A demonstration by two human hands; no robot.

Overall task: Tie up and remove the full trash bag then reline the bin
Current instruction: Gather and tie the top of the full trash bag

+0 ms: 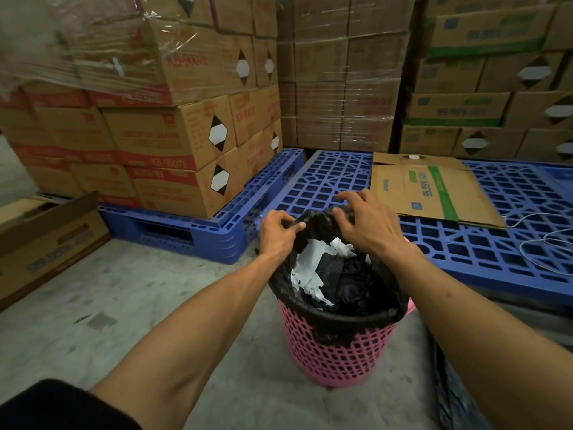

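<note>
left hand (277,232) pinching black bag (356,283) rim | right hand (366,223) fingers spread, touching bag | pink bin (335,355)

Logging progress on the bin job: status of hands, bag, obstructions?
Left hand pinching far edge of black trash bag, right hand gathering it. Bag untied, inside pink bin, crumpled paper showing. Nothing in the way.

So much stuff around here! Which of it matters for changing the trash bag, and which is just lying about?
Part of the job:
black trash bag
pink bin
left hand, pinching the bag's edge
right hand, at the bag's far edge

Just lying about:
blue pallets
flattened carton
stacked cardboard boxes
white cord
</note>
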